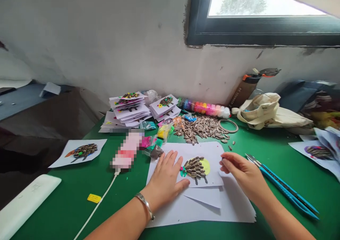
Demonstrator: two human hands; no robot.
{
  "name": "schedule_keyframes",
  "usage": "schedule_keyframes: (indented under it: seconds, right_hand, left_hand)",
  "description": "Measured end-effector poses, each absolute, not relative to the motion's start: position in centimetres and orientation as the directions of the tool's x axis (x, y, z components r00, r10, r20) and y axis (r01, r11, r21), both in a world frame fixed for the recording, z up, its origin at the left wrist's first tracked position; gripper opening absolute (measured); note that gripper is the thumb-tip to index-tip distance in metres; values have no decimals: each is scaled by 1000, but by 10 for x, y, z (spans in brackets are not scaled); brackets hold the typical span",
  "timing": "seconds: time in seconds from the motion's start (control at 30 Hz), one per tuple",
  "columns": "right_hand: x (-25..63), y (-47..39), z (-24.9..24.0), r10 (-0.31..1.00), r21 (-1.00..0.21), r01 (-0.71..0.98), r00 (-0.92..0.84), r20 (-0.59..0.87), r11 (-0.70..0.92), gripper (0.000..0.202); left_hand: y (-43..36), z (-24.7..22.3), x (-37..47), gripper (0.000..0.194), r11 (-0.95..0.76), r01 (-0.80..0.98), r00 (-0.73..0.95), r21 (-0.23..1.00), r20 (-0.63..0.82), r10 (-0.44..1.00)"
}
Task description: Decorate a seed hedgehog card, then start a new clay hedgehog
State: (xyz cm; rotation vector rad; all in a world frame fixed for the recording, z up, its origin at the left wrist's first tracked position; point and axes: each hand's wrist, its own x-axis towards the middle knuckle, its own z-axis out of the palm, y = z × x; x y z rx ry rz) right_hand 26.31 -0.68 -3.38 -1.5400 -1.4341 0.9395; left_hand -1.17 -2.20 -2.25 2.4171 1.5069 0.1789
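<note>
My left hand (166, 176), fingers spread, lies flat on the left part of a white paper card (215, 180). On this card is a bird-like picture of sunflower seeds (195, 167), with a yellow clay patch (206, 166) at the right and a green and pink clay head (183, 171) beside my left fingers. My right hand (240, 172) is at the card's right edge, thumb and fingers pinched together. Whatever is between its fingertips is too small to make out. More white sheets (233, 208) lie stacked underneath the card.
Behind the card are a sunflower seed pile (204, 128), clay packets (164, 130) and a tape ring (228, 126). Blue-handled tweezers (287, 187) lie right. Finished cards (130, 112) are stacked at the back. A cable (95, 208) and a white power bank (29, 197) lie left.
</note>
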Motion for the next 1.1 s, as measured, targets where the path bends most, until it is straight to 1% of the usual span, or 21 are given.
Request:
schedule_keyframes:
  seconds: [0.03, 0.07, 0.13, 0.17, 0.23, 0.4, 0.5, 0.63, 0.9, 1.1]
  right_hand:
    - [260, -9, -33, 998, -933, 360, 58, 13, -9, 29]
    - [256, -8, -31, 998, -933, 359, 27, 54, 41, 25]
    - [247, -5, -27, 982, -872, 457, -16, 187, 174, 18]
    - [244, -3, -25, 976, -839, 505, -32, 215, 201, 15]
    - [239, 0, -21, 977, -821, 531, -83, 194, 208, 14]
    - [238, -6, -19, 979, -850, 492, -160, 125, 189, 13]
    - [240, -7, -25, 978, -844, 500, -168, 125, 194, 14]
    - [241, 0, -36, 973, -811, 539, -158, 167, 227, 17]
    - [238, 8, -37, 937, -723, 597, -253, 242, 348, 19]
    - [238, 9, -39, 929, -690, 622, -255, 269, 370, 19]
  left_hand:
    - [-21, -23, -12, 66, -414, 861, 445, 294, -46, 894]
    - [-20, -24, -12, 65, -416, 864, 443, 282, -33, 896]
    - [-17, -27, -13, 64, -435, 861, 452, 262, -3, 892]
    - [-16, -28, -13, 64, -441, 861, 456, 255, -1, 890]
    - [-14, -29, -13, 63, -450, 859, 465, 244, -6, 885]
    - [-16, -26, -13, 64, -441, 868, 460, 228, -34, 887]
    - [-19, -22, -12, 66, -425, 871, 452, 246, -66, 889]
    - [-20, -20, -11, 67, -397, 876, 438, 274, -107, 893]
    - [-14, -29, -14, 65, -445, 861, 466, 246, -28, 885]
    - [-13, -34, -15, 64, -463, 860, 472, 213, 8, 881]
